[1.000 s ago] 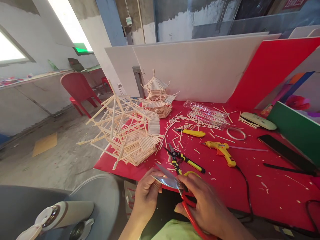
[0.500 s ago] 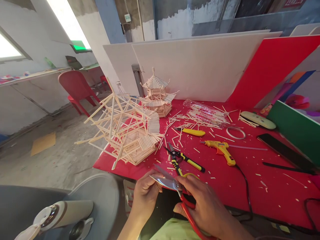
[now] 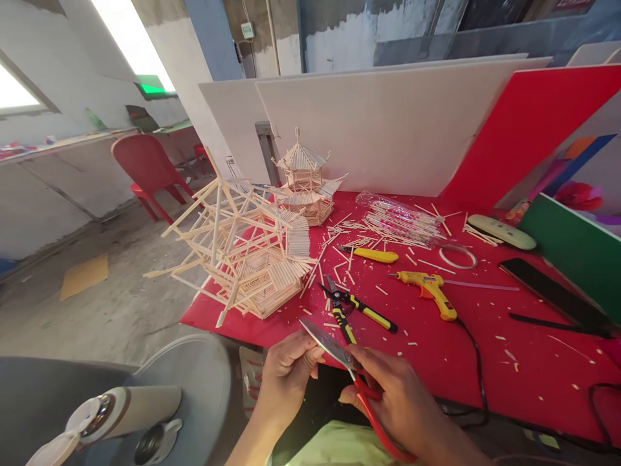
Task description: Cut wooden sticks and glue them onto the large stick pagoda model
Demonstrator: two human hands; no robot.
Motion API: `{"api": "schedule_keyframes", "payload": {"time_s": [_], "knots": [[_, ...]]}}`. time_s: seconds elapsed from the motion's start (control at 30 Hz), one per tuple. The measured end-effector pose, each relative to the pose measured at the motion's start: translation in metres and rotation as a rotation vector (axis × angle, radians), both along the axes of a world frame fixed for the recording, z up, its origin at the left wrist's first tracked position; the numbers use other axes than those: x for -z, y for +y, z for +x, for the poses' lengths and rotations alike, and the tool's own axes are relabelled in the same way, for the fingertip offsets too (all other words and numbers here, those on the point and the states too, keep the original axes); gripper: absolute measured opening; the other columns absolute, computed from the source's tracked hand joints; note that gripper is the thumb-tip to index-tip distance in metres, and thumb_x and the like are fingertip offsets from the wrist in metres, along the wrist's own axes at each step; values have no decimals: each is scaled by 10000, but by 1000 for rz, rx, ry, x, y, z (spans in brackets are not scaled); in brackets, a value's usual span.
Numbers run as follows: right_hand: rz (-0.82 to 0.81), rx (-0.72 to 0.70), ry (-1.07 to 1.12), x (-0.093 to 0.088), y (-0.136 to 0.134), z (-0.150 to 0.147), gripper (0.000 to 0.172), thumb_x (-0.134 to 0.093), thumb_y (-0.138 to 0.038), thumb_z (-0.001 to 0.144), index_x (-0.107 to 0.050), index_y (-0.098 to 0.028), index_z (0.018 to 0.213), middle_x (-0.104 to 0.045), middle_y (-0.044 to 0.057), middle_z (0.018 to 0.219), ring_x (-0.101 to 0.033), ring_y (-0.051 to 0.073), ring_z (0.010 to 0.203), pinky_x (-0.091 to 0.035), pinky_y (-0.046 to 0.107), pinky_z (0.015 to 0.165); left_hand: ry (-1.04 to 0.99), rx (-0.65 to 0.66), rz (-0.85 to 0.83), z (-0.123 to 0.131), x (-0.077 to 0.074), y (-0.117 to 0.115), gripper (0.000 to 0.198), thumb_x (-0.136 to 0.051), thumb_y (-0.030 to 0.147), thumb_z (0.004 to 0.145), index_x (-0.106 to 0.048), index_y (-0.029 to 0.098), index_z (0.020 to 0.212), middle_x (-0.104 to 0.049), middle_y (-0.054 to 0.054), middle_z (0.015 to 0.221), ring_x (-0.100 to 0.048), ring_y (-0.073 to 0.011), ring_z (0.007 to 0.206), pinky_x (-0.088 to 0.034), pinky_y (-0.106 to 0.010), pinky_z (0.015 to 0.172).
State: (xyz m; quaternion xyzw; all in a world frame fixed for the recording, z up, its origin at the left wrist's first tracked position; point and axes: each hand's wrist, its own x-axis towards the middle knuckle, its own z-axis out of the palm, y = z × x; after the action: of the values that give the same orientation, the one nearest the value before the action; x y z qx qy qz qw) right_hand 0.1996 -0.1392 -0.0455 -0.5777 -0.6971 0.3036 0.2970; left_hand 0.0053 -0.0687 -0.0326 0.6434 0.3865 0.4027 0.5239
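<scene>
While right fingers (image 3: 372, 362) grip red-handled scissors (image 3: 372, 415), left fingers (image 3: 294, 349) pinched together beside the blades (image 3: 330, 343), what they hold unclear.

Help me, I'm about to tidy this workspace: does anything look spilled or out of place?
Yes: loose sticks and tiny offcuts lie strewn across the red tabletop at all angles, looking spilled beside the sticks gathered at the clear plastic bag. Nothing there looks clearly broken.

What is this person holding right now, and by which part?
The right hand holds the scissors by their red handles. The left hand is pinched near the blades; whether it grips anything cannot be told.
</scene>
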Motion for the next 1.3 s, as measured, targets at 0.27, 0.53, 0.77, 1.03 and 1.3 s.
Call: {"api": "schedule_keyframes", "payload": {"time_s": [0.27,0.53,0.77,1.03,1.3], "knots": [[62,-23,-176,-14,5,11,644,-820,-333,716,-543,-261,1293,-615,53,1018,-612,234,912,-491,349,771,37,85,53,-2,-4,4,317,-560,325,934,-687,174,686,-592,-13,611,-541,-125,551,-421,-211,534],[70,-43,-201,-19,7,11,606,-812,-364,724,-567,-256,1268,-618,42,982,-614,232,890,-468,331,731,78,96,86,-4,-1,4,344,-531,342,947,-662,171,679,-578,-12,608,-523,-124,530,-422,-213,513],[58,-85,-75,-8,5,15,483,-731,-337,825,-581,-218,1268,-670,46,922,-634,194,809,-493,293,724,64,118,-11,-3,-1,5,352,-579,389,922,-662,158,669,-570,-4,586,-493,-97,456,-366,-199,453],[74,-46,-164,-14,8,21,637,-812,-340,729,-541,-264,1301,-621,57,1056,-616,229,928,-474,336,785,-71,108,-97,0,-2,7,338,-618,470,891,-722,161,801,-572,14,534,-488,-99,448,-388,-219,499],[27,-60,-142,-14,7,16,615,-775,-256,723,-534,-259,1289,-604,41,1020,-605,204,877,-474,322,757,-91,33,-115,2,2,4,372,-657,503,851,-707,158,720,-530,26,460,-466,-100,432,-374,-220,483]]}}
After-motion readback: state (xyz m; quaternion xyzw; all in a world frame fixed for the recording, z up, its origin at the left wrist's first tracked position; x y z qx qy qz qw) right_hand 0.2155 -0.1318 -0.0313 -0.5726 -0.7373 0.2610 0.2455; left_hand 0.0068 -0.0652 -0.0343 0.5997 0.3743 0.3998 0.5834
